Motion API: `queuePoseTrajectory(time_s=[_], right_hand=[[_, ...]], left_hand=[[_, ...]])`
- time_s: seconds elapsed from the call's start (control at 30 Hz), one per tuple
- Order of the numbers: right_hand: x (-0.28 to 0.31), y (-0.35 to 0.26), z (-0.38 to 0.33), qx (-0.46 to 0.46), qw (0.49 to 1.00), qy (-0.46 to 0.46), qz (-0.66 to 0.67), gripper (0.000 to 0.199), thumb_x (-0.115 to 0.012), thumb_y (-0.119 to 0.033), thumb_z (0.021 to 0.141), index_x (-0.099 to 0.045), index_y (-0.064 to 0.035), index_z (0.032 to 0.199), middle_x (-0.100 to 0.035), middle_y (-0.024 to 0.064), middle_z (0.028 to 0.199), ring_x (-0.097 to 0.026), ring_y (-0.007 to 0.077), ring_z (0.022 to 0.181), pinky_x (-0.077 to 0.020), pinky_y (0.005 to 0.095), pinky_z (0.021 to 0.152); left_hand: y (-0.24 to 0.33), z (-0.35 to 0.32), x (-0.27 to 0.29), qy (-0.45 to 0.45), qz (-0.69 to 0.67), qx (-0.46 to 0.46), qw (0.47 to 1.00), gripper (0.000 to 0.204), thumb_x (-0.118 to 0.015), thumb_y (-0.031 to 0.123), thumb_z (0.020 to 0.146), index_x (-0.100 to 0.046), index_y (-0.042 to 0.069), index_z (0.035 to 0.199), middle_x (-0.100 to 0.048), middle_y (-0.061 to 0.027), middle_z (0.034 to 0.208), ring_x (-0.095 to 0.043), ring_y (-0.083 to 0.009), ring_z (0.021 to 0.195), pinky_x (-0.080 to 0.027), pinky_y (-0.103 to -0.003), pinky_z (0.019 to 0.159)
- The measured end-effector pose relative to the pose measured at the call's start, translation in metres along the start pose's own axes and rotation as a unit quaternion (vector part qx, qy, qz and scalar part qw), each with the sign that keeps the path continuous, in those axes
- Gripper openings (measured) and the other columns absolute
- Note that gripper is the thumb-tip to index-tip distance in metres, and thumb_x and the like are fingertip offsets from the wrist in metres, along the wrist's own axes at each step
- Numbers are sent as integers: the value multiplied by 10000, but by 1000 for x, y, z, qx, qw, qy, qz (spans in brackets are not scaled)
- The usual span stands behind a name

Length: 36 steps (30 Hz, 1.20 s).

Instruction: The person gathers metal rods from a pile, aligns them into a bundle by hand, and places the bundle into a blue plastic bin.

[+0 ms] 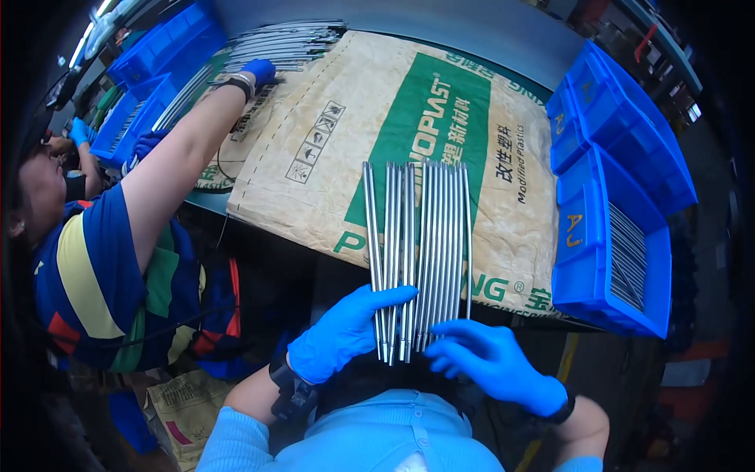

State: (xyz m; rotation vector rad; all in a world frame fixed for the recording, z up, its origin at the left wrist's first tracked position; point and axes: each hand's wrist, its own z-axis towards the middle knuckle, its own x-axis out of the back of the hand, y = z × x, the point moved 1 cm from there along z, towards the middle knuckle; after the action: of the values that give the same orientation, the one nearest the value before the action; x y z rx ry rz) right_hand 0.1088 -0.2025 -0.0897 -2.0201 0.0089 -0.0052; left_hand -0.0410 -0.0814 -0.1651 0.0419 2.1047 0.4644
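A row of thin, shiny metal rods (pixel 442 244) lies side by side over the near edge of the printed paper sack (pixel 314 212), their lower ends reaching towards me. My left hand (pixel 334 334), in a blue glove, grips the left part of the row with its thumb across the top; the fingers beneath are hidden. Beside the lower right ends of the rods is my right hand (pixel 503 368), also gloved in blue. Its fingers are bent and spread, with nothing visible held in them.
On the right stand blue plastic bins (pixel 582 236), the nearest holding more rods. A co-worker (pixel 110 259) at the left reaches a gloved hand across to a rod pile (pixel 283 43) at the back. More blue bins (pixel 169 47) sit at the far left.
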Motion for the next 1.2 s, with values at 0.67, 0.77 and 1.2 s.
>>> queuePoseTrajectory(time_s=[0.67,0.77,1.2], right_hand=[[53,52,-13,20,991,68,112,205,-504,-116,890,-489,3,1056,-428,-11,606,-360,49,472,-288,196,437],[56,71,-29,103,978,141,111,214,-497,-111,891,-489,8,1068,-432,-5,595,-377,58,473,-303,196,442],[53,80,-29,130,989,60,33,257,-494,-73,888,-497,39,1119,-505,22,591,-457,70,502,-382,202,489]], left_hand=[[-8,12,14,49,43,-58,996,241,-585,76,839,-545,-19,1057,-619,-119,943,-633,-210,817,-547,-334,732],[-5,14,15,67,96,-65,991,296,-586,61,836,-531,-24,1114,-615,-130,985,-631,-212,851,-541,-343,774],[4,25,5,28,10,21,999,349,-575,88,855,-502,-38,1173,-597,-167,1093,-614,-244,965,-510,-377,861]])
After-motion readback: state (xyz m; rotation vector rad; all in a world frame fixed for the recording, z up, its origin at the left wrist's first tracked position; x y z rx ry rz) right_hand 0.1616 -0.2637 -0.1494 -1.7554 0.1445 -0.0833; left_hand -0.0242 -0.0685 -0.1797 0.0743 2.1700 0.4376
